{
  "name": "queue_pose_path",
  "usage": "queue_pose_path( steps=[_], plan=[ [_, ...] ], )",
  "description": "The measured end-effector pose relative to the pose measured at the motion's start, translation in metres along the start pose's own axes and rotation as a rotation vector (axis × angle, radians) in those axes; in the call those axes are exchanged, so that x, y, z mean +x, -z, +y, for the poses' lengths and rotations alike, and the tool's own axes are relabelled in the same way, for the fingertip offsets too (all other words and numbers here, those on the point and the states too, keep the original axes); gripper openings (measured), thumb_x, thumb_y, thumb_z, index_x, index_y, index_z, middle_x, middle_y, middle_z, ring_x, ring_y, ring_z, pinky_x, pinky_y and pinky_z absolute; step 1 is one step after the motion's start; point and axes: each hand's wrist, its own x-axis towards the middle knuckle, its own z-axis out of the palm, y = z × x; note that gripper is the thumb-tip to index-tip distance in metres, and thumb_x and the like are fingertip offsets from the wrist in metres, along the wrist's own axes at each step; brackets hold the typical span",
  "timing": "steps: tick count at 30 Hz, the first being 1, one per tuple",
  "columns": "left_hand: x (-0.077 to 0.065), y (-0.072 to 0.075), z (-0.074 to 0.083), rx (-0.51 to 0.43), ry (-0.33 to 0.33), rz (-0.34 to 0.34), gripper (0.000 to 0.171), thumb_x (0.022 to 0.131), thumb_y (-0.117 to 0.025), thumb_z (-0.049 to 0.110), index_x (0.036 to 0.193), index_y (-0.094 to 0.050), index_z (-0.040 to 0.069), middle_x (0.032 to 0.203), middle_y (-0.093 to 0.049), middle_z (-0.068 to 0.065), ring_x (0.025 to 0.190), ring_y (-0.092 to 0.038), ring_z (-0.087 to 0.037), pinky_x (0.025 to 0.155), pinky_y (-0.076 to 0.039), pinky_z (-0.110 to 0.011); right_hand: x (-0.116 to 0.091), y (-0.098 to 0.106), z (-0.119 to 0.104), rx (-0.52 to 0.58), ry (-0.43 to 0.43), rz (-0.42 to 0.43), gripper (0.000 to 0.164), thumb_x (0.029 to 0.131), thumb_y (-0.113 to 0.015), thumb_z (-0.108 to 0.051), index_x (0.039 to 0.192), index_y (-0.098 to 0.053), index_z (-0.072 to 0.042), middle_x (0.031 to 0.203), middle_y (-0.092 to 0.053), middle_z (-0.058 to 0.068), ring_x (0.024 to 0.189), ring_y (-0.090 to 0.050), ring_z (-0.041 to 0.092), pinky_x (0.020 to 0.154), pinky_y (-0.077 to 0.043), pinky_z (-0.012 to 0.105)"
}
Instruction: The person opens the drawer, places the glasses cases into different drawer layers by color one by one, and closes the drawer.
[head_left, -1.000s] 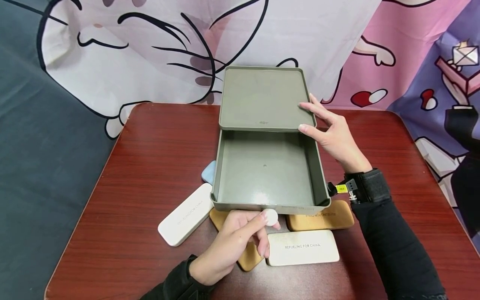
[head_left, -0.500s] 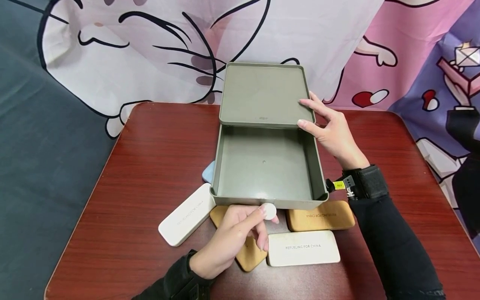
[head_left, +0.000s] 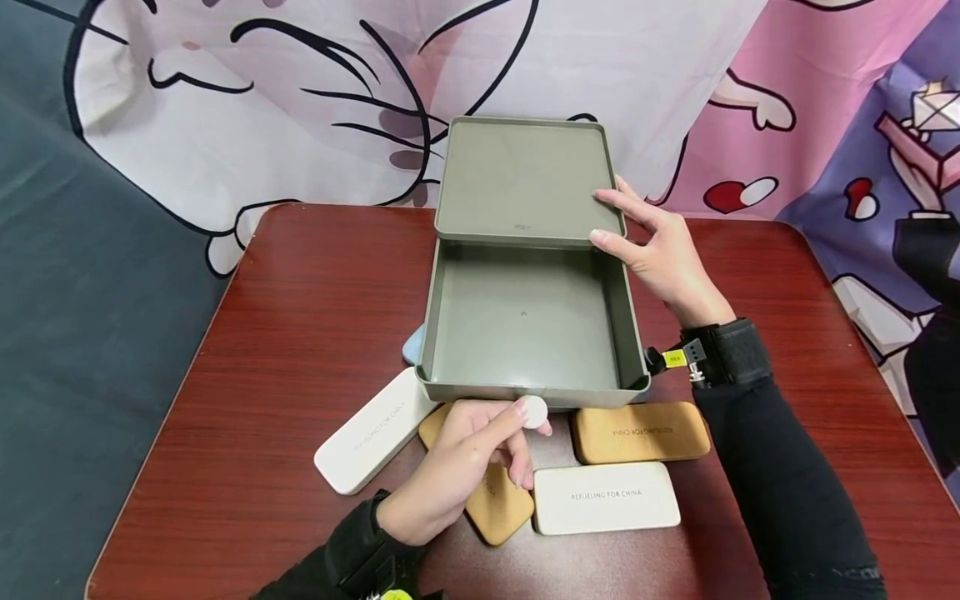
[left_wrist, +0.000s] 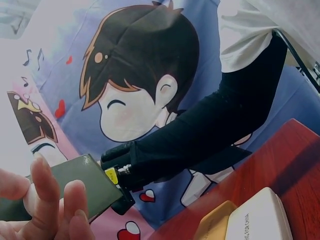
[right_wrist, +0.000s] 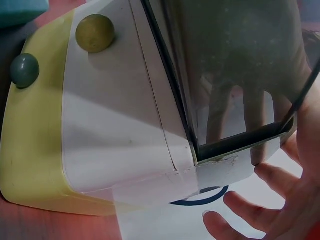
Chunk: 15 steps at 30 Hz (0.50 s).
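Note:
A small stacked drawer box stands on the table. Its green top drawer (head_left: 525, 333) is pulled out towards me and holds nothing. My left hand (head_left: 476, 446) pinches the round white knob (head_left: 534, 412) on the drawer front, thumb on top. In the left wrist view, its fingers (left_wrist: 45, 195) overlap the drawer. My right hand (head_left: 660, 258) rests on the right edge of the green lid (head_left: 528, 179), thumb and forefinger on top. Its spread fingers (right_wrist: 245, 210) show beside the box in the right wrist view, where white and yellow drawers (right_wrist: 115, 115) with knobs (right_wrist: 95, 33) appear below.
Around the box front lie a white case (head_left: 375, 433), a tan case (head_left: 498, 500), another tan case (head_left: 641, 432) and a white case printed "REFUELING FOR CHINA" (head_left: 607, 508). A light blue piece (head_left: 412, 344) peeks out at left. A cartoon-printed curtain (head_left: 247, 150) hangs behind the table (head_left: 322, 308).
The box with its pulled-out drawer has shifted slightly away from me, and both hands have moved along with it. The cases on the table have stayed put.

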Motion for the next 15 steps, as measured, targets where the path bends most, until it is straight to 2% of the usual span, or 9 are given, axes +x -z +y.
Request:
queue_pose_path(
  steps=[5,15],
  plan=[
    [0.0032,0.0004,0.0004,-0.007,-0.008,0.002,0.044,0.101,-0.048,0.033,0.101,-0.061,-0.009,0.05,-0.052,0.006,0.056,-0.06,-0.011,0.067,-0.052,-0.027,0.0032,0.0014,0.0013,0.013,-0.009,-0.005,0.053,0.089,-0.069,-0.025,0.139,-0.053,-0.017,0.158,-0.031,-0.004,0.147,-0.023,0.006,0.12,-0.019,0.038],
    [0.0063,0.0032,0.0003,-0.028,0.017,0.018,0.048,0.1,-0.048,0.037,0.104,-0.059,-0.01,0.051,-0.053,0.008,0.056,-0.059,-0.011,0.066,-0.051,-0.026,0.0087,0.0007,0.0011,0.034,-0.026,-0.016,0.054,0.089,-0.069,-0.027,0.14,-0.053,-0.018,0.158,-0.031,-0.005,0.147,-0.025,0.009,0.119,-0.023,0.04]
  ],
)
